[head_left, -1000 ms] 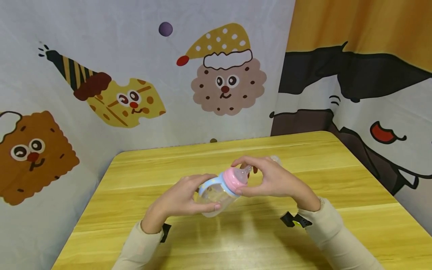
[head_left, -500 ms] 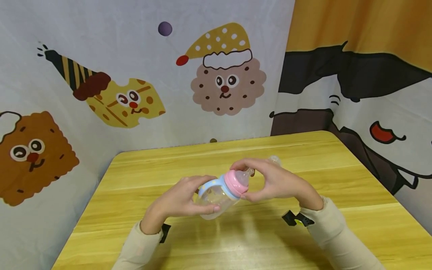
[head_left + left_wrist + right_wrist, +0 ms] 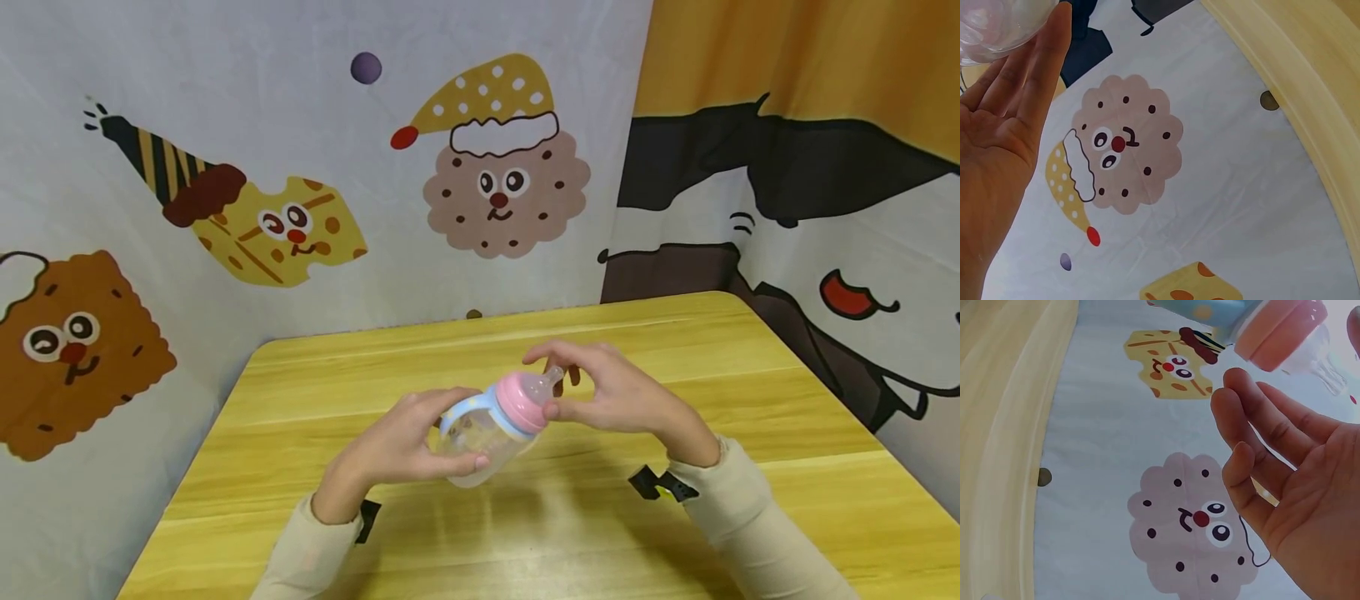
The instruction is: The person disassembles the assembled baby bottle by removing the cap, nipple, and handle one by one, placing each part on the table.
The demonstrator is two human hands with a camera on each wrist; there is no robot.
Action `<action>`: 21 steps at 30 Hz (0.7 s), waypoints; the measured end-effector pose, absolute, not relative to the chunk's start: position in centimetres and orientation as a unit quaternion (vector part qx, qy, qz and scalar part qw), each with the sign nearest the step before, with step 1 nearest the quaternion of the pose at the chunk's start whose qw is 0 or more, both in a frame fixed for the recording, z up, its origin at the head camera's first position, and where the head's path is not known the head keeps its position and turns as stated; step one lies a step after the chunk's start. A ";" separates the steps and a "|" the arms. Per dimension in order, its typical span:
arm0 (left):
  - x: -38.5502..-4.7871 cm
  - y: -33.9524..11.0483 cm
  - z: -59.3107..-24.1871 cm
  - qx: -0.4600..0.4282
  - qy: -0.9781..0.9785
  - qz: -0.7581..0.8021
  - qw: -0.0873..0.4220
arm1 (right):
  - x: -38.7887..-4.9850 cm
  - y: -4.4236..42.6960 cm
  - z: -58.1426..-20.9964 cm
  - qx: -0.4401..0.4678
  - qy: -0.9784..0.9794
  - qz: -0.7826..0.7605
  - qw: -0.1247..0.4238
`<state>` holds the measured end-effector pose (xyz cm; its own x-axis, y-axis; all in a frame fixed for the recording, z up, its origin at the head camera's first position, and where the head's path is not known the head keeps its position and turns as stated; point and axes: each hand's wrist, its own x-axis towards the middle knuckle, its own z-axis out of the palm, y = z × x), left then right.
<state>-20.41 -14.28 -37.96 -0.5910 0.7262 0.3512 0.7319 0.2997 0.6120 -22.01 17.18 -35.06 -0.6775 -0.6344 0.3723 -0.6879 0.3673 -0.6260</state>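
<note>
A clear baby bottle (image 3: 487, 442) with a pink collar (image 3: 521, 402) and a light blue, yellow-dotted handle (image 3: 468, 406) is held tilted above the table, its clear nipple (image 3: 553, 377) pointing up and right. My left hand (image 3: 408, 437) grips the body, thumb in front, fingers behind. In the left wrist view the bottle's clear base (image 3: 1000, 28) shows at the top left. My right hand (image 3: 618, 387) is at the collar, thumb tip against or very near its lower edge. Its index finger is lifted clear; the right wrist view shows loosely bent fingers (image 3: 1257, 425) apart from the bottle.
Below the hands lies a yellow wood-grain table (image 3: 337, 375) with rounded far corners. A white cloth (image 3: 390, 275) printed with cartoon biscuits and cheese hangs behind it. Another printed cloth (image 3: 810, 283) hangs along the right side.
My right hand's fingers have loosened and spread from the pink collar. A clear thing seen behind that hand before is now hidden. The left hand keeps its hold on the baby bottle.
</note>
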 end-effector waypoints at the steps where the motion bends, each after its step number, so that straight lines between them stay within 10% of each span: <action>1: -20.4 -14.2 -38.0 -0.452 -0.807 -0.380 0.005 | -22.0 17.2 -35.1 0.402 -0.828 0.391 0.036; 21: -20.4 -14.0 -38.2 -0.460 -0.814 -0.354 -0.001 | -21.5 16.4 -35.3 0.408 -0.840 0.358 0.026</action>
<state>-20.42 -13.98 -38.22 -0.5776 0.7491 0.3244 0.7482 0.3268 0.5774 -21.47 16.44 -35.28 -0.6663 -0.6658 0.3358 -0.7033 0.4113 -0.5798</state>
